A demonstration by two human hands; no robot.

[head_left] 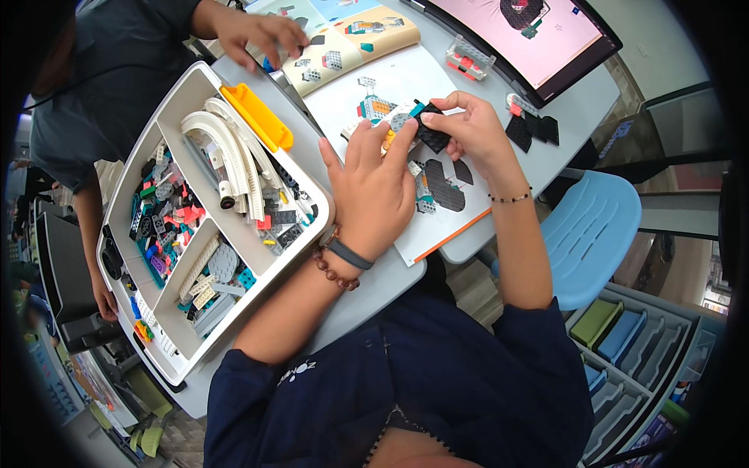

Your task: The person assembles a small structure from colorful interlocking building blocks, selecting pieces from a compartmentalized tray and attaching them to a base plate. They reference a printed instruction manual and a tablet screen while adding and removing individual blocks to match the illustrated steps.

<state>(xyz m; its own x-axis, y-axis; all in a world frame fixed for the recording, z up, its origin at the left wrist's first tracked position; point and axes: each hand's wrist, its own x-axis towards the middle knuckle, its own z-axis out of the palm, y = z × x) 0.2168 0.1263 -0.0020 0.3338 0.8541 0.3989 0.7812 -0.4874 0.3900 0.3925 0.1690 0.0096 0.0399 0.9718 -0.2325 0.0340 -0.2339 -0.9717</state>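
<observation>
Head view looks down on two bare forearms reaching up from the lower edge over a grey bench (374, 288). The left hand (373, 191) lies palm down, fingers stretched forward, its fingertips pinching a small brick assembly (398, 118) of white, teal and orange pieces. The right hand (468, 129) curls in from the other side, thumb and fingers closed on a flat black studded plate (431, 132) that touches the assembly. Both sit just above an open instruction booklet (406, 86) spread on the bench. A dark band and a bead bracelet ring the left wrist; a thin bracelet rings the right.

Left of the booklet stands a white sorting tray (168, 117) with compartments full of mixed small bricks, curved white pieces and an orange part (257, 117). Right of the booklet lie several black plates (534, 129), and beyond it a small red and grey brick piece (468, 58) sits before a curved monitor (538, 39). Another person's hand (261, 35) rests at the booklet's far left corner. A blue chair (589, 234) stands below the booklet's right side.
</observation>
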